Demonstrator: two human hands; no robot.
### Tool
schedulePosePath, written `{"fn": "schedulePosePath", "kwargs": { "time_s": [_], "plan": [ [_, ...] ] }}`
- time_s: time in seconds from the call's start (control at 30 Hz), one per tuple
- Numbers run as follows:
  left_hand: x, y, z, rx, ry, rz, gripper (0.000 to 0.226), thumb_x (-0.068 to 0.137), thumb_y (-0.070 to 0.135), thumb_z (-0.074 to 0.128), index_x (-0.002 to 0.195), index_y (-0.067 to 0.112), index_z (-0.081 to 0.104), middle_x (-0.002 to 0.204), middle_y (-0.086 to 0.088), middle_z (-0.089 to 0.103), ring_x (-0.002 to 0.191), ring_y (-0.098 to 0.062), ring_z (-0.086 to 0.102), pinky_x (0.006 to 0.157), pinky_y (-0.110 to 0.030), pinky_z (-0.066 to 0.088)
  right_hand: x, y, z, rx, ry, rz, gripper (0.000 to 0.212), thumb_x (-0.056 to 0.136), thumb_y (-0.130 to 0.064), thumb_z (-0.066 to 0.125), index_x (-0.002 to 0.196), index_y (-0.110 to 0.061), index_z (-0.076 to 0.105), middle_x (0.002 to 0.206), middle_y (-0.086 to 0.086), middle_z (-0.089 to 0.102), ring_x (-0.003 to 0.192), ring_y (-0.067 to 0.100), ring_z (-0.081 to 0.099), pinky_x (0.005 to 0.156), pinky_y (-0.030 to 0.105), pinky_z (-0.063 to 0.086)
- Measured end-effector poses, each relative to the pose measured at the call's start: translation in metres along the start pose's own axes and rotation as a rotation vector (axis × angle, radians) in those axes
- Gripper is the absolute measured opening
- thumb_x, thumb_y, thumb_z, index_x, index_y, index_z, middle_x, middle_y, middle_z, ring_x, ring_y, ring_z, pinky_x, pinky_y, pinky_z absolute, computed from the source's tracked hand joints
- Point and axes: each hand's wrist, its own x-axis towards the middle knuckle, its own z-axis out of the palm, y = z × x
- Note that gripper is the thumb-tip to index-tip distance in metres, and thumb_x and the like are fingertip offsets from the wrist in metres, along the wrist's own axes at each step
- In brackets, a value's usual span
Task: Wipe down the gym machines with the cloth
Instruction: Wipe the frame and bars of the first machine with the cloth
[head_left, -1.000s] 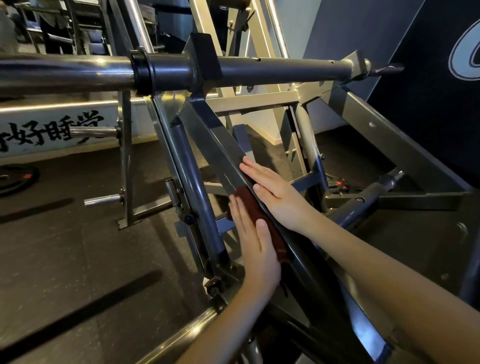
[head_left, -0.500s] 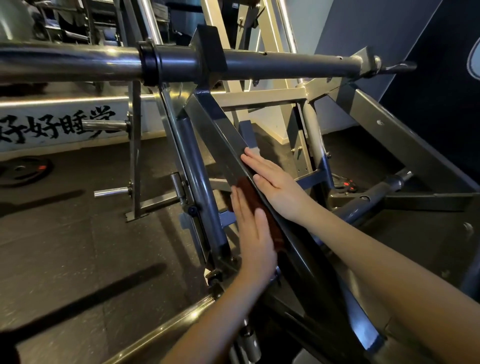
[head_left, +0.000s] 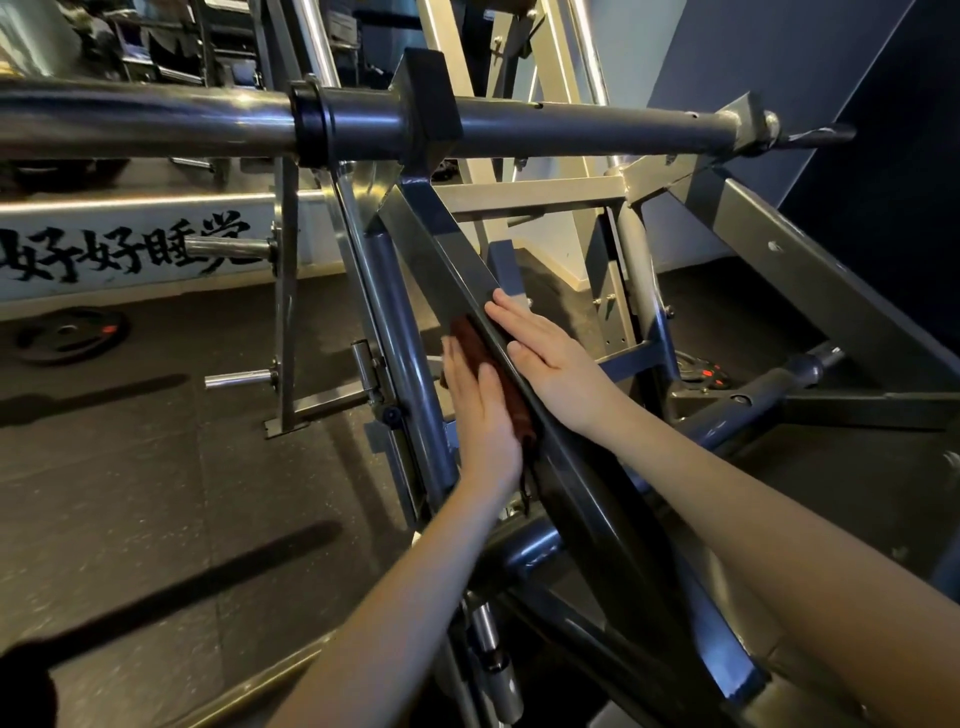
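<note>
Cloth (head_left: 470, 338), maroon, pressed on glossy steel beam (head_left: 434, 244) by flat left hand (head_left: 483, 415); right hand (head_left: 556, 358) flat opposite.

crossbar (head_left: 571, 131) overhead; open floor (head_left: 130, 493) off to the left.

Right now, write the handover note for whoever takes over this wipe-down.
Left hand: flat, fingers straight, pressing the dark red cloth against the left face of the slanted beam.
Right hand: flat on the beam's other face, level with the cloth; whether any cloth lies under it cannot be seen.
Done: cannot be told; no surface shows wipe marks.
Left: probably the beam above the hands, the horizontal bar and the rest of the frame.
</note>
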Motion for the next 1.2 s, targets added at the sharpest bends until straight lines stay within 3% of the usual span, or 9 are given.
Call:
{"fn": "schedulePosePath", "kwargs": {
  "time_s": [0.1, 0.2, 0.3, 0.47, 0.57, 0.7, 0.9, 1.0, 1.2],
  "plan": [
    [0.054, 0.007, -0.01, 0.021, 0.055, -0.059, 0.064, 0.1, 0.048, 0.031, 0.156, 0.025, 0.009, 0.161, 0.003, 0.016, 0.146, -0.016, 0.02, 0.12, -0.049, 0.019, 0.0, -0.001, 0.001, 0.001, 0.0, 0.013, 0.044, 0.104, -0.012, 0.037, 0.148, -0.018, 0.035, 0.158, -0.004, 0.026, 0.137, -0.004, 0.019, 0.104, -0.001, 0.009],
    [0.05, 0.011, -0.01, 0.003, 0.057, -0.082, 0.059, 0.104, 0.042, 0.03, 0.156, 0.025, 0.008, 0.162, 0.004, 0.013, 0.147, -0.014, 0.017, 0.121, -0.047, 0.017, 0.0, -0.002, -0.001, 0.015, 0.003, 0.016, 0.045, 0.104, -0.011, 0.037, 0.148, -0.018, 0.034, 0.158, -0.003, 0.026, 0.137, -0.004, 0.019, 0.105, -0.001, 0.008],
    [0.005, 0.003, -0.003, 0.004, -0.026, -0.028, 0.061, 0.1, 0.048, 0.031, 0.154, 0.036, 0.006, 0.161, 0.012, 0.011, 0.148, -0.01, 0.015, 0.12, -0.048, 0.019, 0.0, -0.003, -0.001, 0.026, 0.003, 0.013, 0.044, 0.104, -0.012, 0.038, 0.148, -0.017, 0.036, 0.158, -0.004, 0.027, 0.138, -0.003, 0.02, 0.106, 0.0, 0.009],
    [0.026, 0.004, -0.011, 0.105, -0.052, -0.016, 0.057, 0.105, 0.043, 0.026, 0.155, 0.032, 0.002, 0.162, 0.012, 0.005, 0.148, -0.009, 0.011, 0.121, -0.046, 0.015, -0.002, -0.008, -0.003, -0.003, 0.001, 0.034, 0.044, 0.105, -0.014, 0.036, 0.148, -0.018, 0.035, 0.158, -0.005, 0.026, 0.142, 0.001, 0.02, 0.115, 0.018, 0.012],
    [0.06, 0.014, -0.017, 0.097, -0.021, -0.045, 0.059, 0.105, 0.044, 0.026, 0.156, 0.029, 0.001, 0.163, 0.008, 0.004, 0.148, -0.012, 0.01, 0.121, -0.049, 0.014, -0.003, -0.01, -0.003, -0.034, -0.001, 0.038, 0.044, 0.105, -0.013, 0.036, 0.148, -0.02, 0.034, 0.157, -0.006, 0.026, 0.139, -0.003, 0.018, 0.116, 0.02, 0.012],
    [0.037, 0.01, -0.012, 0.05, -0.034, -0.056, 0.063, 0.099, 0.052, 0.029, 0.154, 0.037, 0.002, 0.162, 0.013, 0.004, 0.148, -0.009, 0.011, 0.121, -0.049, 0.015, -0.002, -0.007, -0.005, -0.033, -0.012, 0.044, 0.043, 0.105, -0.017, 0.035, 0.149, -0.02, 0.033, 0.158, -0.006, 0.025, 0.139, -0.004, 0.017, 0.111, 0.009, 0.008],
    [-0.049, -0.004, 0.001, 0.141, -0.112, -0.002, 0.055, 0.095, 0.059, 0.025, 0.143, 0.06, -0.004, 0.161, 0.021, 0.0, 0.148, -0.004, 0.005, 0.121, -0.049, 0.016, -0.001, -0.005, -0.005, -0.041, -0.014, 0.043, 0.044, 0.105, -0.017, 0.035, 0.149, -0.022, 0.034, 0.158, -0.007, 0.025, 0.142, 0.001, 0.018, 0.113, 0.019, 0.011],
    [-0.017, -0.003, -0.005, 0.167, -0.095, 0.013, 0.063, 0.098, 0.053, 0.023, 0.152, 0.04, -0.006, 0.162, 0.014, -0.002, 0.149, -0.008, 0.007, 0.121, -0.049, 0.018, -0.002, -0.006, -0.004, -0.039, -0.007, 0.03, 0.044, 0.105, -0.016, 0.035, 0.149, -0.02, 0.034, 0.158, -0.006, 0.026, 0.139, -0.003, 0.017, 0.113, 0.019, 0.012],
    [0.028, 0.005, -0.01, 0.152, -0.048, -0.043, 0.07, 0.096, 0.055, 0.025, 0.155, 0.029, -0.003, 0.163, 0.006, 0.0, 0.149, -0.014, 0.007, 0.121, -0.051, 0.015, -0.003, -0.009, -0.004, -0.033, -0.015, 0.046, 0.044, 0.105, -0.016, 0.034, 0.149, -0.019, 0.034, 0.159, -0.004, 0.025, 0.145, 0.007, 0.021, 0.119, 0.029, 0.015]
  ]
}}
